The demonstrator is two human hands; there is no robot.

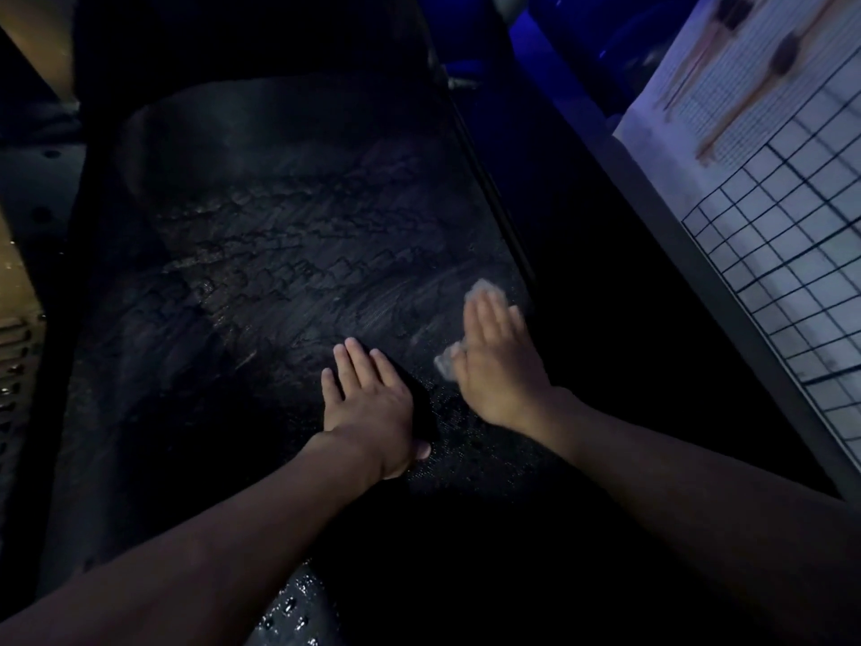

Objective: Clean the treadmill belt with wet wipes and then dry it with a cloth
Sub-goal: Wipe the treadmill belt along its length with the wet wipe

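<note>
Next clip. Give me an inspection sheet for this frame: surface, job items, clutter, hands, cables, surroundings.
Surface: dark treadmill belt, with streaky smears across the middle and fine droplets near the hands.
Job's things: pale wipe under the right hand, near the belt's right edge; no drying cloth seen.
Clutter: nothing seen.
Grippers: left hand lies flat on the belt, fingers straight; right hand presses the wipe with straight fingers, slightly blurred.
Cables: nothing seen.
Surroundings: white grid panel at right; tan vented panel at left; the scene is very dim.
</note>
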